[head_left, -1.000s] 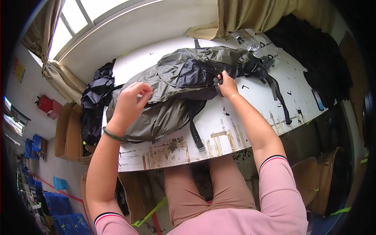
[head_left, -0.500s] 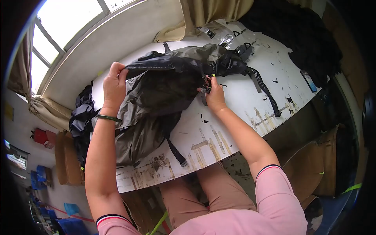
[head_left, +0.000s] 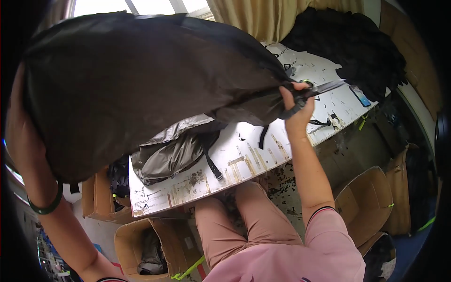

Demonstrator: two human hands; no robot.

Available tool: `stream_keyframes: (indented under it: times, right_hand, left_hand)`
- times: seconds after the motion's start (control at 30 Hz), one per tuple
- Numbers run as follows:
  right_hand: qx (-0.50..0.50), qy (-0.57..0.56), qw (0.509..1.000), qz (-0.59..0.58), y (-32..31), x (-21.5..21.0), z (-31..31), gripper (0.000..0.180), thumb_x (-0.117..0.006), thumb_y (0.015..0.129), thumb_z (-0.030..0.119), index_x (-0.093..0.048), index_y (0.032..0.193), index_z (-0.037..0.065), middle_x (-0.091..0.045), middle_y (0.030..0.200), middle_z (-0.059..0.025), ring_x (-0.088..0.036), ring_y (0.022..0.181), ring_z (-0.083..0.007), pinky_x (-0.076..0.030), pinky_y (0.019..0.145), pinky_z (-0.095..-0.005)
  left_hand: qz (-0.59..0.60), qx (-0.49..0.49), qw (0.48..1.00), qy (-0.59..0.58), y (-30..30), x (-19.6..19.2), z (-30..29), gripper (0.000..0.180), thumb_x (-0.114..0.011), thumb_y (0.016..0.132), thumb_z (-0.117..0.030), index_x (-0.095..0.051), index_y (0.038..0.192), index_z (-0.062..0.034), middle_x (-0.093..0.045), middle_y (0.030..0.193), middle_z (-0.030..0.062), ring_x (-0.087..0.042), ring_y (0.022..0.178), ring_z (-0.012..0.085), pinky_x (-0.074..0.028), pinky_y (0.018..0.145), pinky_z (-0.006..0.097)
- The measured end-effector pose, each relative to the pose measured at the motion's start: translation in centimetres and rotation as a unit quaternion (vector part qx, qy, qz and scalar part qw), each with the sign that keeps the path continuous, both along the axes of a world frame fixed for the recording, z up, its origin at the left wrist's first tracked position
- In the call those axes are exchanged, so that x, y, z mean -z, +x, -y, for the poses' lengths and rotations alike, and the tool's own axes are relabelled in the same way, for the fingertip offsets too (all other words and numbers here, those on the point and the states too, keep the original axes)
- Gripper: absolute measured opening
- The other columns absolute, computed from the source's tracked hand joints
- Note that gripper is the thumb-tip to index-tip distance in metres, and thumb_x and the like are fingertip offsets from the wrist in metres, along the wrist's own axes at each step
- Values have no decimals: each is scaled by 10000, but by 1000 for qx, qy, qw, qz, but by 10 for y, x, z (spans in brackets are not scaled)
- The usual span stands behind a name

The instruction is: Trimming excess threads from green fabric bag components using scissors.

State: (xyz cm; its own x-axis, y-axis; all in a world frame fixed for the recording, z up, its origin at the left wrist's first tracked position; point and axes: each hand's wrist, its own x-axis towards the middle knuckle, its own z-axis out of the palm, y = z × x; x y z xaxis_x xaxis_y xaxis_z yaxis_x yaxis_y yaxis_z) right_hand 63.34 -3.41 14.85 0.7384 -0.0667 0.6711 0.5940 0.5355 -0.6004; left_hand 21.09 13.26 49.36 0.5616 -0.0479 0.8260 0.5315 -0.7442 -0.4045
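A large dark bag (head_left: 141, 84) of thin, shiny fabric is stretched up between my hands and covers much of the view. My left hand (head_left: 23, 108) is raised at the far left, gripping the bag's edge; its fingers are mostly hidden by the fabric. With my right hand (head_left: 299, 110) I grip the bag's gathered right end and a strap. The same hand holds scissors (head_left: 331, 86), their metal blades pointing right, away from the cloth. Below the raised fabric, a grey-brown bag part (head_left: 169, 157) with a black buckled strap (head_left: 211, 162) lies on the white table (head_left: 221, 183).
A heap of black fabric (head_left: 347, 47) lies at the table's far right, with a phone (head_left: 360, 96) beside it. Black scraps and tape strips dot the tabletop. Cardboard boxes (head_left: 134, 235) stand below at left and right (head_left: 371, 197). A beige curtain (head_left: 253, 16) hangs behind.
My left hand has swung up and left, lifting the bag off the table into a wide spread. My right hand has moved right and up with the bag's end, and the scissor blades now show.
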Motion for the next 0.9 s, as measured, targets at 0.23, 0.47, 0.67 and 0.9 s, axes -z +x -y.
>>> stream_keyframes:
  times: [0.23, 0.47, 0.67, 0.9]
  right_hand:
    - [-91, -212, 963, 142, -27, -103, 187, 294, -774, 781, -51, -553, 947, 49, -635, 920, -40, -564, 850, -102, -465, 792, -251]
    - [-263, -480, 837, 0, -71, 46, 192, 252, -793, 795, 58, -576, 920, 27, -622, 811, -56, -587, 754, -138, -496, 696, -301]
    - [-150, -639, 752, 62, -77, 199, 169, 231, -719, 840, 148, -570, 989, 52, -665, 846, -180, -634, 845, -415, -485, 692, -460]
    - [-193, -599, 777, -24, -71, 211, 170, 343, -805, 788, 187, -541, 939, 29, -655, 822, -168, -638, 787, -382, -485, 682, -417]
  left_hand:
    - [227, 152, 797, -539, -144, 115, 60, 196, -537, 1034, -227, -604, 1103, -56, -567, 1006, -26, -508, 943, 66, -412, 864, 217]
    - [165, 31, 779, -604, -166, 422, 74, 102, -554, 1013, -123, -579, 958, -40, -517, 846, -35, -471, 800, 70, -430, 733, 227]
    - [88, -62, 719, -687, -189, 560, 60, 126, -600, 964, -144, -594, 946, -20, -576, 803, 31, -522, 769, 109, -465, 742, 268]
    - [-100, 2, 809, -580, -111, 483, 71, 303, -723, 845, -208, -660, 1088, -39, -656, 1107, 130, -581, 1093, 318, -455, 963, 398]
